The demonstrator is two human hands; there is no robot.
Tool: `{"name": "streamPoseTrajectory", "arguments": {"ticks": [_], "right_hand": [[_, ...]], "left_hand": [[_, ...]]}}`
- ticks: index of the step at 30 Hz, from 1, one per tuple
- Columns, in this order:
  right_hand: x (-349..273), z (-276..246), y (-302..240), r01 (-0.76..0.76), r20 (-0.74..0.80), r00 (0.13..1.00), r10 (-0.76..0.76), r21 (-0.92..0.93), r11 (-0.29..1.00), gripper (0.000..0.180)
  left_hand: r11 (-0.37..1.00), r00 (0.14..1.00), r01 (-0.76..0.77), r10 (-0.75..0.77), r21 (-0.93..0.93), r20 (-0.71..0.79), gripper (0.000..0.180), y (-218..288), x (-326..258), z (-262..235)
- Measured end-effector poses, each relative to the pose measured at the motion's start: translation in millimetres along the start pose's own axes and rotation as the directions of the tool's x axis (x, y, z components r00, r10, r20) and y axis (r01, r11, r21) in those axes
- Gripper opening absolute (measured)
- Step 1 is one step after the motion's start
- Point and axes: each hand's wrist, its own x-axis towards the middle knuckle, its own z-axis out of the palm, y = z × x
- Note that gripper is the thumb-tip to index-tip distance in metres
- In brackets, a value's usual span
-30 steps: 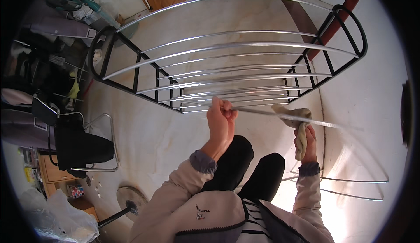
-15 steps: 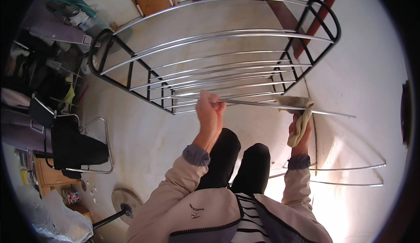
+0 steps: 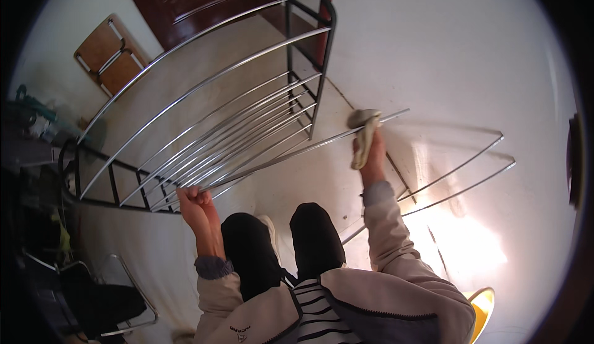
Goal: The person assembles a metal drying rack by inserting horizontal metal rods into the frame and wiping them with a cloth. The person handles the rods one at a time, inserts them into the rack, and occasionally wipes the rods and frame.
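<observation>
- The left hand (image 3: 197,203) is closed in a fist around one end of a long metal rod (image 3: 291,152)
- The rod runs up and to the right from that fist, across the floor, to the right hand (image 3: 369,153)
- The right hand presses a folded cloth (image 3: 364,130) around the rod near its far end, fingers wrapped over the cloth
- A metal rack (image 3: 235,115) with a black frame lies just behind the rod, its bars close to the left hand
</observation>
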Motion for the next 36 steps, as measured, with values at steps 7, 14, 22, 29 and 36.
{"name": "streamPoseTrajectory", "arguments": {"ticks": [7, 14, 22, 29, 36], "right_hand": [[-56, 59, 56, -0.076, -0.008, 0.997, 0.076, -0.032, 0.997, 0.028], [-9, -6, -15, 0.101, -0.149, 0.985, -0.089, 0.074, 0.992, 0.031], [14, -122, -68, 0.25, -0.433, 0.858, -0.276, -0.117, 0.961, 0.028], [-22, -102, -18, -0.033, -0.021, 0.999, 0.03, -0.175, 0.984, 0.026], [-31, -76, -13, -0.075, 0.168, 0.981, 0.097, -0.137, 0.988, 0.034]], "left_hand": [[0.995, 0.992, 0.067, -0.075, 0.074, 0.101, 0.032, -21, -14, 23], [0.994, 0.998, -0.03, 0.036, 0.11, -0.055, 0.023, 24, 12, -31], [0.58, 0.872, -0.457, 0.441, 0.675, 0.211, 0.026, 76, 51, -125], [0.992, 0.994, -0.104, 0.103, 0.072, 0.02, 0.023, 38, 47, -94], [0.995, 0.995, 0.045, -0.037, -0.088, 0.089, 0.024, 23, 27, -63]]}}
